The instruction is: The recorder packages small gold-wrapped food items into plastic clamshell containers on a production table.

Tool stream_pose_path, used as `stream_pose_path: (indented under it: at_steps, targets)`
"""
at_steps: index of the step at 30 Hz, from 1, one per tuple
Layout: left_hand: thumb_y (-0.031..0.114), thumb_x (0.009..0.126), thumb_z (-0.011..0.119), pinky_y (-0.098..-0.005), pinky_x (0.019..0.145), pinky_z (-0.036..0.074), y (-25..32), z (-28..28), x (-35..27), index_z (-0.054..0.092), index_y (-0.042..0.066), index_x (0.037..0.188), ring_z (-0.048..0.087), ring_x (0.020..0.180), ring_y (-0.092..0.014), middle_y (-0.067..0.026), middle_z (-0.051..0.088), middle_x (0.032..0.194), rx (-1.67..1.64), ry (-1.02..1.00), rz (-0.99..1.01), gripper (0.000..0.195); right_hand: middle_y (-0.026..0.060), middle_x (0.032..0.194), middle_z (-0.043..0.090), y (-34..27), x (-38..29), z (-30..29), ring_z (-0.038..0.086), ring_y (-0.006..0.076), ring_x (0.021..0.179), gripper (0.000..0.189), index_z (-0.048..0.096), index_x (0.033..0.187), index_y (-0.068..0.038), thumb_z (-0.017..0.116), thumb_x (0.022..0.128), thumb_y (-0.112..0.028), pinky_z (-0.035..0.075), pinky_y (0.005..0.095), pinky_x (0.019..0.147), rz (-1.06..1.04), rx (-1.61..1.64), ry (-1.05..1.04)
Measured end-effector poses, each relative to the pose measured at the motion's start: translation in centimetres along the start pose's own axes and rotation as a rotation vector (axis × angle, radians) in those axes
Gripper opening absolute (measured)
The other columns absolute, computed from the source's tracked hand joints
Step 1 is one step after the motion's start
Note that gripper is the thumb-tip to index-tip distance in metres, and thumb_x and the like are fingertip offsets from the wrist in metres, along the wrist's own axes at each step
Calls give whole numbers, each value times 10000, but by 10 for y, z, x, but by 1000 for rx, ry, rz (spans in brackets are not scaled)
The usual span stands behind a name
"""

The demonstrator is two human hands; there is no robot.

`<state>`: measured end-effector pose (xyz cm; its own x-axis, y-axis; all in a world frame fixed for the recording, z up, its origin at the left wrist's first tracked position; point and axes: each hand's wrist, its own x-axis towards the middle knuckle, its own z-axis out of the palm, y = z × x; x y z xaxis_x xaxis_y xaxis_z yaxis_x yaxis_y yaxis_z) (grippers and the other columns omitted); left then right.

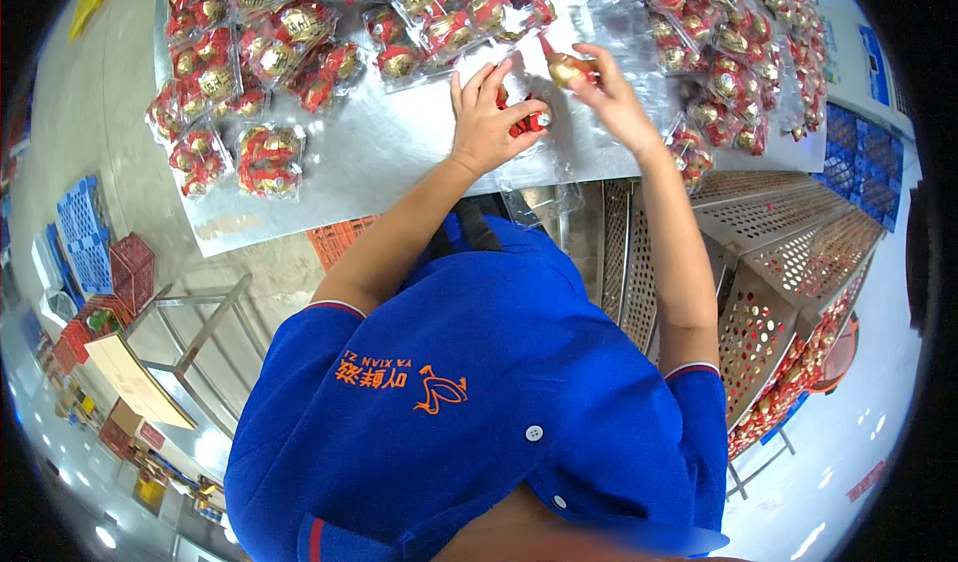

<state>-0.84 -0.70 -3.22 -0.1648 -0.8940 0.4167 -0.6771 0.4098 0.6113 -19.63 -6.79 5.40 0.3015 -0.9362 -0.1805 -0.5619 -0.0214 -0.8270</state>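
Observation:
My left hand (490, 116) is bent over a red-wrapped piece (530, 122) at the front of the metal table (374, 143), thumb and fingers around it. A clear plastic bag seems to lie beneath and hang toward the table edge. To its right, my right hand (610, 98) holds a gold and red foil-wrapped ball (566, 70) between thumb and fingers, just above the table. Beyond both hands lie several clear bags filled with such balls (449, 30). Flat clear plastic bags (621, 45) are spread under and behind my right hand.
Filled bags (271, 159) lie at the table's left, and more (726, 83) are heaped at its right. A perforated metal bin (756, 225) stands below the right edge, with many red and gold pieces (786, 390) beside it. An orange crate (337, 238) is under the table.

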Motion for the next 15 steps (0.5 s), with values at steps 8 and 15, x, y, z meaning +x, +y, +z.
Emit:
stream_pose_path:
  at_steps: [8,15]
  targets:
    - [469,637,755,-634,1058,117,-1,2,-2,695,369,964,329,1260,-365,-139,408,1329,-2,-24,-19,347,63,940,609,-1,35,-19,574,125,730,382,484,1210,-37,529,944,-308,446,246,591,488,699,-451]
    - [483,643,735,-646,1040,124,-2,1,-1,707,348,892,325,1265,-332,-98,464,1293,-10,-13,-4,284,120,857,609,4,61,19,595,213,709,339,531,1083,-19,497,946,-327,475,336,614,360,-157,-335]
